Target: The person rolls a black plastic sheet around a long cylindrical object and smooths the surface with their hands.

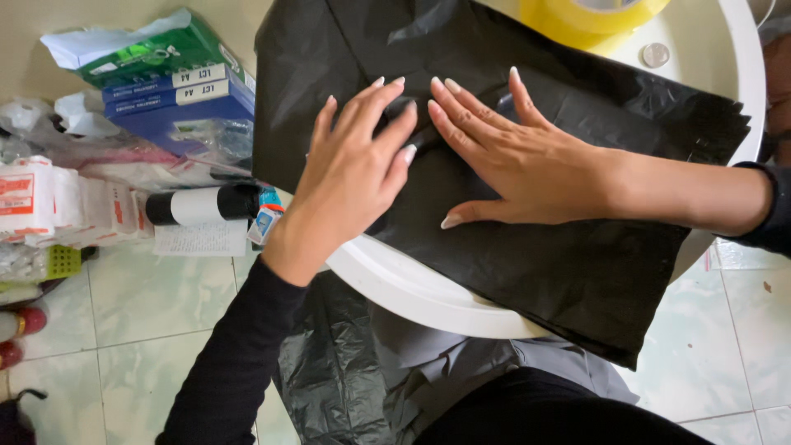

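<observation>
Person: 2 bare hands, left hand [350, 177] and right hand [519, 161], long pale nails (unpainted, it seems); black long sleeves; grey trousers.

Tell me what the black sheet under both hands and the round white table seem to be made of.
The black sheet looks like thin plastic film: creased, faintly glossy, with a serrated cut edge at right. The round white table looks like moulded plastic, smooth and slightly shiny with a rounded rim, though painted metal cannot be ruled out.
</observation>
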